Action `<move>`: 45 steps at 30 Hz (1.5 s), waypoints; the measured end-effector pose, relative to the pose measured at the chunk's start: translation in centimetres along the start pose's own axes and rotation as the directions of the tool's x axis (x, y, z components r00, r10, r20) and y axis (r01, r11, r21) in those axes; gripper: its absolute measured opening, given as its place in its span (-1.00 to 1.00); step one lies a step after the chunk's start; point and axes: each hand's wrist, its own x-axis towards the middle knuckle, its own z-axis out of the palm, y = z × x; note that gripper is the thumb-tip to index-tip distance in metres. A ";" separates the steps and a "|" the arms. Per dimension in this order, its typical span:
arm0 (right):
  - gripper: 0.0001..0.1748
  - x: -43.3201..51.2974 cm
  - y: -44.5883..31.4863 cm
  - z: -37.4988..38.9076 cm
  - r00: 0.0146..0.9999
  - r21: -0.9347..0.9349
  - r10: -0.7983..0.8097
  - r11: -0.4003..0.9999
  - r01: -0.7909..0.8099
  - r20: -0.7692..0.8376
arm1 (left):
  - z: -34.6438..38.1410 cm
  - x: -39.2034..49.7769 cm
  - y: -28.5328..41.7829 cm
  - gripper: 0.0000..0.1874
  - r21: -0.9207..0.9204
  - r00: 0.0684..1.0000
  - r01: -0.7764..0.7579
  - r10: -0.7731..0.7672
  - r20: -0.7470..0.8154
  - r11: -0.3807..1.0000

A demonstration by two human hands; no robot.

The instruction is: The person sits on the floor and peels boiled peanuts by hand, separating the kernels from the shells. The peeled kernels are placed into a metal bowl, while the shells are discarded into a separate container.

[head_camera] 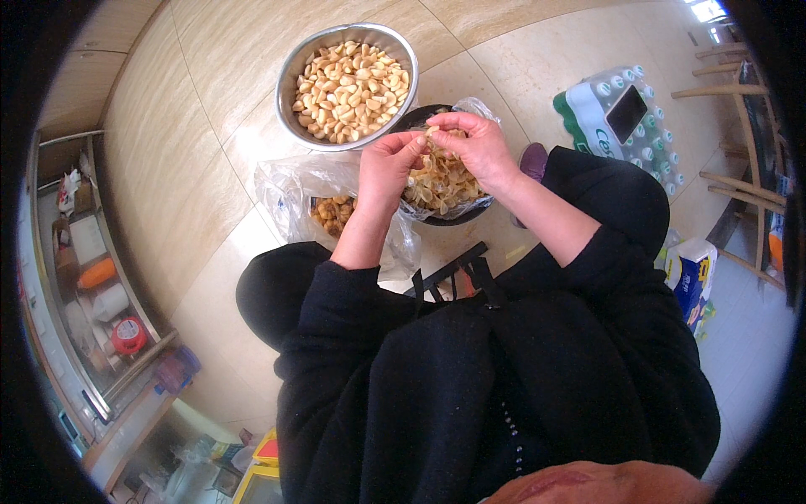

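My left hand (389, 169) and my right hand (477, 151) meet fingertip to fingertip, pinching a small pale garlic clove (432, 131) between them. Fingers partly cover it, so how much skin it carries is unclear. Directly below is a black bin (450, 220) lined with clear plastic and heaped with papery garlic skins (441, 183). Beyond my left hand stands a round stainless steel bowl (283, 104) full of peeled garlic cloves (352, 88). Under my left forearm, a clear plastic bag (283, 183) lies spread on the floor, with brownish unpeeled garlic (332, 213) inside.
On the right, a smartphone (626, 114) rests on a shrink-wrapped pack of water bottles (658, 148). Wooden chairs (743, 91) stand beyond it. A plastic-wrapped package (691, 277) is by my right knee. A glass-topped cabinet (157, 334) holding goods runs along the left.
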 end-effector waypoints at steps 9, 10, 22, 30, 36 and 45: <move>-0.83 -0.3 -0.2 0.4 0.985 -0.234 -0.175 0.957 0.173 0.012 | 0.0 0.0 0.1 -0.86 0.054 0.997 -0.011 0.015 -0.076 0.998; -0.83 -0.3 -0.2 0.3 0.991 -0.254 -0.133 0.958 0.130 0.005 | 0.0 0.0 0.2 -0.86 0.054 0.996 -0.007 0.012 -0.085 0.999; -0.81 -0.5 -0.2 0.3 0.997 -0.278 -0.059 0.960 0.042 -0.052 | 0.1 0.0 -0.2 -0.87 0.049 0.997 -0.013 0.016 -0.073 0.999; -0.75 -0.5 -0.8 0.0 0.948 0.316 0.295 0.894 -0.318 0.119 | -0.3 -0.1 -0.3 -0.90 -0.021 0.999 -0.027 0.027 0.026 0.999; -0.84 -0.4 -1.3 -0.3 0.919 0.397 0.378 0.831 -0.390 0.112 | 0.2 0.0 0.0 -0.90 0.055 0.994 -0.111 0.111 0.001 0.992; -0.85 -0.1 -1.0 -0.6 0.918 0.328 0.379 0.858 -0.397 0.121 | -0.1 -0.3 0.6 -0.89 0.161 0.998 -0.041 0.034 0.048 0.986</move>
